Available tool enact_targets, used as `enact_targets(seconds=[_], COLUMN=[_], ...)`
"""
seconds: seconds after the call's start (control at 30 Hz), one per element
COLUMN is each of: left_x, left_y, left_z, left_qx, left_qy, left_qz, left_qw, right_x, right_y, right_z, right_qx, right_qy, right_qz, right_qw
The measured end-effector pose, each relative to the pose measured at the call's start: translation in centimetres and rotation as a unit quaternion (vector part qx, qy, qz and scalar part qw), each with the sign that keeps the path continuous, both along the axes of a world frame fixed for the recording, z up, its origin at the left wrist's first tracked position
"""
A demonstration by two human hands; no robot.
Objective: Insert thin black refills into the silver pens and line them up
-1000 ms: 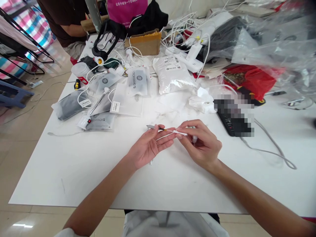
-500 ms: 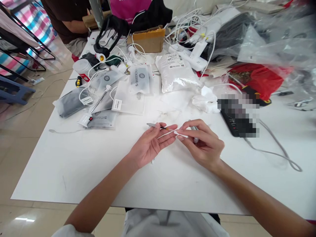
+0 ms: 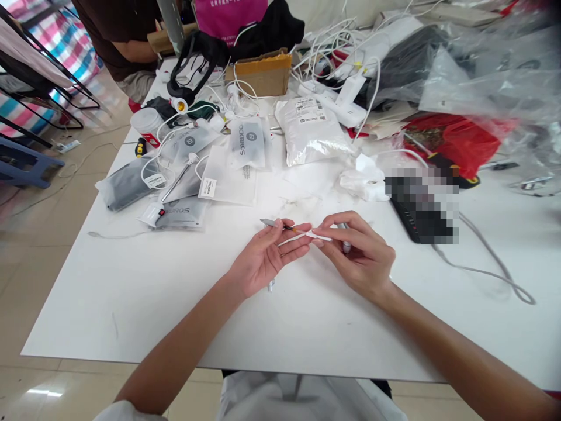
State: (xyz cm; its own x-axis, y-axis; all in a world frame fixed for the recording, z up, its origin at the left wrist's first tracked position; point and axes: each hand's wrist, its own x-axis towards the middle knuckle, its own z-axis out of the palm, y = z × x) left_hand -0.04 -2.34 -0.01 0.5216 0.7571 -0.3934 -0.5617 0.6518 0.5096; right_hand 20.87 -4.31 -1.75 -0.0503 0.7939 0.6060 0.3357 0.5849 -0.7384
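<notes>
Between the thumb and fingers of my left hand [image 3: 265, 257] is a slim pen-like piece [image 3: 267, 222] with a grey tapered tip and a dark and orange shaft. The other fingers of that hand lie stretched out beneath it. My right hand [image 3: 362, 248] pinches a small white strip [image 3: 319, 235], which meets the far end of the shaft. A silvery tube [image 3: 346, 244] shows behind the right fingers; whether it is held or lies on the table I cannot tell. Under the left hand, a small silvery end [image 3: 270, 285] of something sticks out.
Plastic pouches [image 3: 179, 211], a white packet [image 3: 313, 131] and crumpled tissue [image 3: 363, 178] lie beyond my hands on the white table [image 3: 175, 316]. At the right is a black device [image 3: 412, 216] with a grey cable. Cables and a cardboard box [image 3: 258, 76] crowd the back. A person [image 3: 127, 41] sits at far left.
The white strip and the right fingers have shifted very slightly to the left. Both hands keep the same grip, and the view has moved a little.
</notes>
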Motion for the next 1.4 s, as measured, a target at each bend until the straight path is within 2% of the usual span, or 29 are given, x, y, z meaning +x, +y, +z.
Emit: enact_targets(seconds=[0.23, 0.7, 0.8, 0.87, 0.93, 1.13, 1.3, 1.4], left_x=[0.1, 0.2, 0.1, 0.1, 0.0, -0.1, 0.0, -0.1], left_y=[0.0, 0.0, 0.1, 0.2, 0.3, 0.4, 0.5, 0.6], left_z=[0.2, 0.1, 0.2, 0.2, 0.1, 0.1, 0.3, 0.4], left_qx=[0.017, -0.018, -0.034, -0.039, -0.042, -0.053, -0.060, -0.064], left_qy=[0.003, -0.002, -0.003, -0.006, -0.009, 0.000, -0.001, -0.004], left_qz=[0.016, 0.037, 0.049, 0.053, 0.057, 0.072, 0.084, 0.086], left_qw=[1.000, 0.999, 0.998, 0.998, 0.997, 0.996, 0.995, 0.994], right_x=[0.1, 0.1, 0.3, 0.5, 0.7, 1.6, 1.8, 1.7], right_y=[0.2, 0.0, 0.1, 0.5, 1.3, 2.7, 2.8, 2.9], right_z=[0.0, 0.1, 0.3, 0.5, 0.6, 0.8, 1.2, 1.0], right_qx=[0.014, 0.021, -0.048, -0.113, -0.159, -0.230, -0.290, -0.289], right_qy=[-0.021, -0.012, 0.114, 0.223, 0.286, 0.271, 0.330, 0.334], right_qz=[-0.007, -0.010, -0.001, 0.009, 0.013, 0.037, 0.044, 0.055], right_qw=[1.000, 1.000, 0.992, 0.968, 0.945, 0.934, 0.897, 0.896])
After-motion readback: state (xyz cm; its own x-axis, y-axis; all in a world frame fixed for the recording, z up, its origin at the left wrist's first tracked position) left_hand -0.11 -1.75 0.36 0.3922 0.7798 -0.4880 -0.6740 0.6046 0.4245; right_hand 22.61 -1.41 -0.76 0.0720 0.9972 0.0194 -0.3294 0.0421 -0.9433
